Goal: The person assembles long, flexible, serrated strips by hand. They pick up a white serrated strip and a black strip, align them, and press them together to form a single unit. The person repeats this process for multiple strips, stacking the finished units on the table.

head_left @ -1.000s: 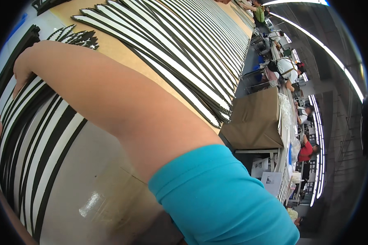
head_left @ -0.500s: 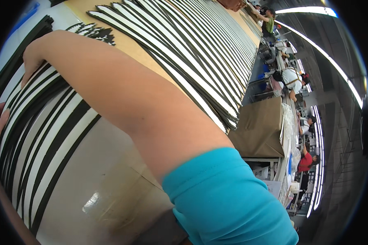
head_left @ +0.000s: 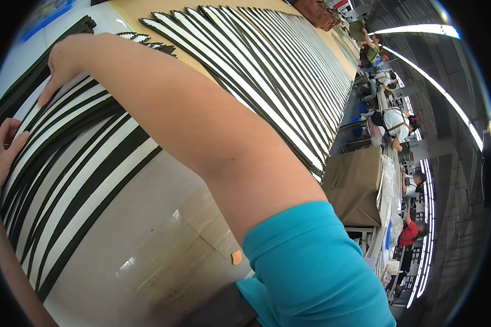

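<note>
Long, narrow black-and-white strips (head_left: 84,158) fan out in a curved bundle over the left side of the table. At the bundle's outer edge, my left hand (head_left: 4,155) has its thumb and fingers curled round the edge of a strip. Farther up the same edge, my right hand (head_left: 63,62) reaches across with its wrist bent. One of its digits points down against an outer strip; the other fingers are largely hidden behind the hand. My right forearm crosses above the bundle and covers part of it. A pile of black strips (head_left: 43,68) lies just beyond my hands.
Many more black-and-white strips (head_left: 245,71) lie in rows on a tan board (head_left: 131,16). A blue tray (head_left: 48,19) stands at the far left. An orange scrap (head_left: 236,258) lies near my sleeve. A brown-covered stack (head_left: 352,185) is at the right, with people working beyond.
The whole view has shifted, so the table and strips sit slightly farther right. More of my left hand shows at the bundle's edge. The orange scrap has come into sight.
</note>
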